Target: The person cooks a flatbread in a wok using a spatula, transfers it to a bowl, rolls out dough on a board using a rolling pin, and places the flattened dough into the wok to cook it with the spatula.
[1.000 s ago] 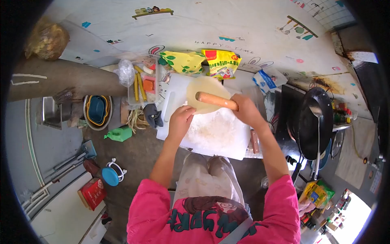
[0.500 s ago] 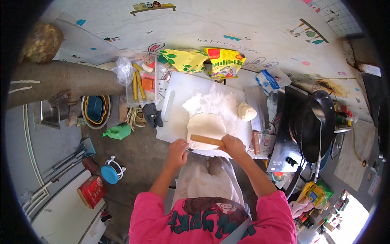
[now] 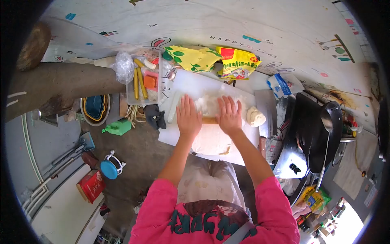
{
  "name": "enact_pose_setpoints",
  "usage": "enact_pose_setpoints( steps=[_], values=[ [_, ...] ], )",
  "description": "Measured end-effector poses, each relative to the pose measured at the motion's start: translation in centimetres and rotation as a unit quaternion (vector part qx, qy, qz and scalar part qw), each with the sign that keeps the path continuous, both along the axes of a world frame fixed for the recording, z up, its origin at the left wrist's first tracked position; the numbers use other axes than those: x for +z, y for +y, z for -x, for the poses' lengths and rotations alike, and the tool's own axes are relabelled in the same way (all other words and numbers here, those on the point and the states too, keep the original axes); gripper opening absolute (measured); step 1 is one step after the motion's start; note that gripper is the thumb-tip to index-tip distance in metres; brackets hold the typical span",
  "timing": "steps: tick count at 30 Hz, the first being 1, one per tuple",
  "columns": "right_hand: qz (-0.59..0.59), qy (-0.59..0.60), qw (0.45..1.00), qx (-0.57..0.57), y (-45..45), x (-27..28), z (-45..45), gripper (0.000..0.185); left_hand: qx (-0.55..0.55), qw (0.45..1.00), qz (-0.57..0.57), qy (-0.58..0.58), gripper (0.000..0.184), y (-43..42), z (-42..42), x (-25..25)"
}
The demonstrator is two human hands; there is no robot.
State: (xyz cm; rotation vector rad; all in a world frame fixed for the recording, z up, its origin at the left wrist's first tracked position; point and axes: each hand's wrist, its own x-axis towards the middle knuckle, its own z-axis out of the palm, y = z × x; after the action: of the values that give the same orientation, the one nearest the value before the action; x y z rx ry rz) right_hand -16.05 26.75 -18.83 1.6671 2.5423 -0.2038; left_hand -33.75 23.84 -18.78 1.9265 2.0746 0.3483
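A wooden rolling pin (image 3: 209, 120) lies across a flat sheet of dough (image 3: 210, 140) on the white cutting board (image 3: 172, 134). My left hand (image 3: 188, 116) rests flat over the pin's left end, fingers stretched forward. Over its right end lies my right hand (image 3: 229, 115), also flat with its fingers extended. The palms cover both ends of the pin, and only its middle shows. Loose flour is scattered beyond the pin. A lump of dough (image 3: 255, 117) sits to the right of my right hand.
Right of the board lies a cleaver (image 3: 266, 110); farther right, a black wok (image 3: 323, 138) holds a ladle. A plastic container (image 3: 130, 96) stands at the left beside a dark cloth (image 3: 154, 117). Behind the board are yellow bags (image 3: 237, 64).
The dough sheet, lifted at first, was laid on the board. The pin moved from the near edge farther onto the board, and both hands moved forward and opened flat over it.
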Motion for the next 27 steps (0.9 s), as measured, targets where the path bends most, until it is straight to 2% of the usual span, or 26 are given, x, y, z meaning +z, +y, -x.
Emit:
enact_pose_setpoints(
  steps=[3,6,8,9,12,14,16,18,19,21,24,25,27],
  values=[
    [-0.016,0.029,0.999,-0.023,3.9,0.1,0.6,0.062,0.021,1.000,-0.018,0.013,0.066,3.3,0.2,-0.5],
    [-0.007,0.048,0.998,-0.037,4.2,0.7,0.7,0.067,0.020,1.000,-0.020,0.005,0.069,2.8,0.3,-0.7],
    [0.002,0.051,0.996,-0.067,1.0,0.8,0.1,0.073,-0.009,1.000,-0.015,-0.011,0.070,-0.6,0.1,-0.1],
    [0.039,0.044,0.995,-0.079,-1.0,0.7,-0.5,0.082,-0.031,0.999,0.014,-0.009,0.071,-2.8,0.0,-0.2],
    [0.093,0.061,0.990,-0.085,-7.5,0.9,-1.9,0.090,-0.073,0.995,0.061,-0.042,0.070,-9.1,-0.1,0.2],
    [0.119,0.052,0.988,-0.083,-8.5,1.5,-2.2,0.092,-0.081,0.992,0.074,-0.057,0.071,-9.1,-0.3,0.3],
    [0.087,0.047,0.991,-0.094,-6.5,0.4,-1.8,0.092,-0.074,0.992,0.089,-0.051,0.071,-6.6,-0.3,0.5],
    [0.041,0.043,0.992,-0.107,-2.6,-0.4,-1.1,0.086,-0.085,0.996,0.023,-0.028,0.070,-2.4,0.1,-0.3],
    [0.042,-0.034,0.993,-0.107,-0.3,0.2,-0.5,0.082,-0.062,0.997,0.004,-0.054,0.070,-0.1,0.1,-0.4],
    [-0.021,0.023,0.993,-0.110,3.4,0.0,-0.2,0.070,-0.035,0.997,-0.049,-0.050,0.066,4.0,0.2,-0.8],
    [-0.009,0.124,0.985,-0.120,6.4,0.2,-0.6,0.062,-0.022,0.993,-0.064,-0.096,0.063,6.4,1.0,-1.2],
    [-0.048,0.156,0.982,-0.097,6.2,0.1,-0.8,0.051,-0.029,0.992,-0.066,-0.106,0.062,6.1,1.3,-0.6],
    [0.031,0.225,0.973,-0.037,4.9,1.9,-2.1,0.047,-0.039,0.993,-0.042,-0.107,0.058,3.7,1.7,0.1]
  ],
)
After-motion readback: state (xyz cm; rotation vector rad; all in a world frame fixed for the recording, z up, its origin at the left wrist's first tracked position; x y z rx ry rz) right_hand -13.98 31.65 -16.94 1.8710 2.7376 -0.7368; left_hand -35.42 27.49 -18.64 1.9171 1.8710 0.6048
